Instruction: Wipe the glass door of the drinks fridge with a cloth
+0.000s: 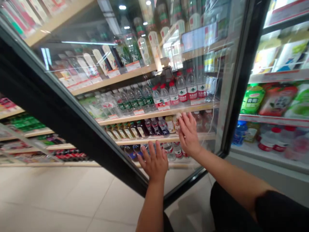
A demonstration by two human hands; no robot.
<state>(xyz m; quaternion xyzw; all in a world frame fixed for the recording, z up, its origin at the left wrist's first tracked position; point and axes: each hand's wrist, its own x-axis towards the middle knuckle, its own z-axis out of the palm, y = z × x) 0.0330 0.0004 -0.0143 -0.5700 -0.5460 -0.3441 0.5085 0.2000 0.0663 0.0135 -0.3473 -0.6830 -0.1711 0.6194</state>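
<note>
A glass door [154, 127] in a black frame stands swung out before me, with shelves of bottles showing through it. My left hand [155, 161] rests spread against the lower glass, fingers apart and nothing in it. Higher and to the right, my right hand [188, 133] presses on the same pane, its fingers over a crumpled pale cloth [178, 116]. Only the cloth's edge shows beside the fingertips; the rest is hidden under the hand.
At right, the fridge shelves [275, 120] hold bottles and pouches. The black door frame [72, 122] slants across the left. Pale floor tiles [60, 196] lie below, with stocked store shelves [26, 132] behind. My dark-clothed knee [224, 209] is close to the door's bottom corner.
</note>
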